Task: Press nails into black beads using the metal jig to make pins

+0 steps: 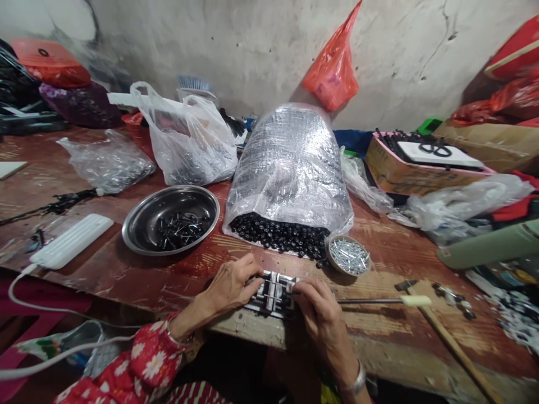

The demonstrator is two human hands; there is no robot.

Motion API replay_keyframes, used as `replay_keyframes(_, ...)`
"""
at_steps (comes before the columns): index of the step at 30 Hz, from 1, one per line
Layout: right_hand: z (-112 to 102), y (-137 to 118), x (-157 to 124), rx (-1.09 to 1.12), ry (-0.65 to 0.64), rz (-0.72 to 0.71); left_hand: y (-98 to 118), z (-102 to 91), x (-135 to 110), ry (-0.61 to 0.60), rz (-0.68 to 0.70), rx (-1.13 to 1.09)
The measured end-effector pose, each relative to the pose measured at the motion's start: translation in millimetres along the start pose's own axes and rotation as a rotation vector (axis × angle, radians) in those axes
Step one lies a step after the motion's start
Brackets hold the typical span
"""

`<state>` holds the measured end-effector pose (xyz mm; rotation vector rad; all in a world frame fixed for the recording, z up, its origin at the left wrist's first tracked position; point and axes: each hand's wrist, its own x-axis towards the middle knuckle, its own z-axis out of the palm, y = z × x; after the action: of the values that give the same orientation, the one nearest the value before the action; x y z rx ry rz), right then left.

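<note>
At the table's front edge lies a small black-and-silver jig [273, 293] with thin metal pins across it. My left hand [231, 285] is at its left side, thumb and forefinger pinched together over the edge; what they hold is too small to make out. My right hand [322, 308] is at the right side with its fingers closed, and their tips hide whatever is in them. Just behind the jig, black round caps [280, 233] spill from a big silvery-clear bag [290, 163]. A small bowl [331, 259] of metal nails [348, 255] stands behind my right hand.
A steel bowl [130, 233] with black-headed pins [179, 229] stands left. To the right lie a screwdriver [374, 301] with a pale handle and a hammer [452, 339]. Further out are a white power strip [73, 238], a green bottle [492, 244] and a cardboard box [400, 174].
</note>
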<state>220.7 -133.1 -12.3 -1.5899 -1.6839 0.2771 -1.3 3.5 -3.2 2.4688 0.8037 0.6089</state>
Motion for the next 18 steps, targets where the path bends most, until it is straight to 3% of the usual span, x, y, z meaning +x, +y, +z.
replay_keyframes(8, -5.2, -12.3, 11.2, 0.006, 0.003, -0.026, -1.2, -1.5, 1.1, -0.014, 0.006, 0.007)
replay_keyframes(18, -4.9, -8.0, 18.9, -0.039, -0.122, 0.024, 1.2, 3.4, -1.3, -0.001, -0.05, -0.058)
